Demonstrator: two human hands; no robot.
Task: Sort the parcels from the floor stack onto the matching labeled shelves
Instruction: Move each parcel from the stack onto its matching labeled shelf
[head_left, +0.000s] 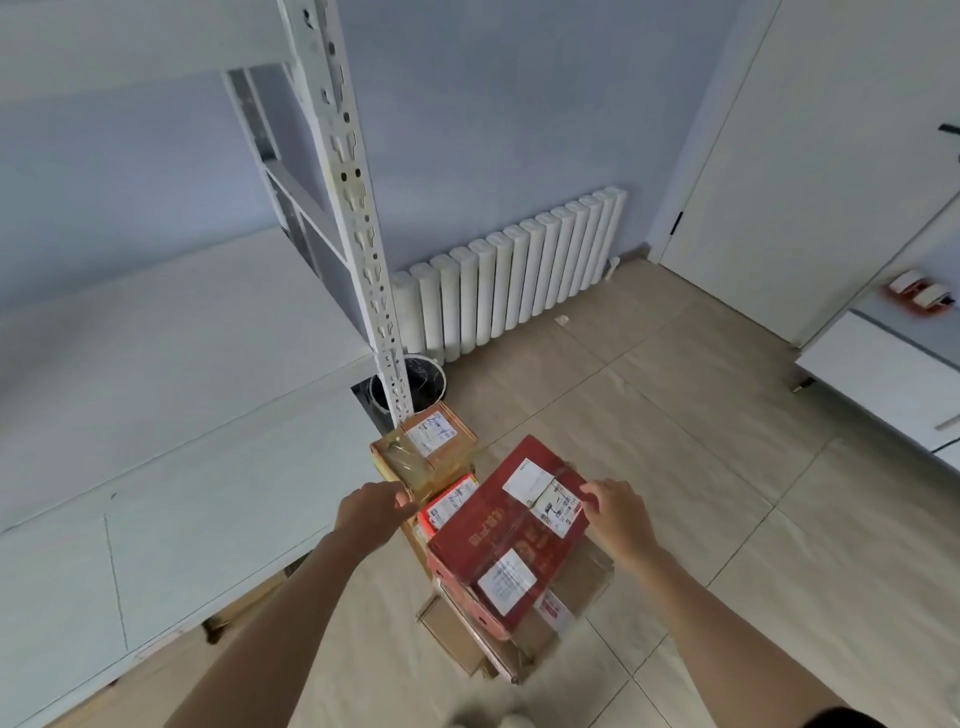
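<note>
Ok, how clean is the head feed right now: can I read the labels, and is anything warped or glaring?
Head view: wide-angle, so the shelf post and radiator bow and lean; light is soft and even; tape on the red box glints faintly; its labels show but the print is too soft to read.

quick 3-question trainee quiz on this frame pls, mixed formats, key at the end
1. True or false: the red parcel lies on top of the floor stack.
2. Which hand has its fingertips at the red parcel's shipping label? A) left hand B) right hand
3. Fill in: the black bin stands on the floor between the shelf post and the white ______.

Key
1. True.
2. B; the left hand reaches in at the stack's other side, by the tape-wrapped box, with no grip visible on the red parcel.
3. Radiator.
</note>
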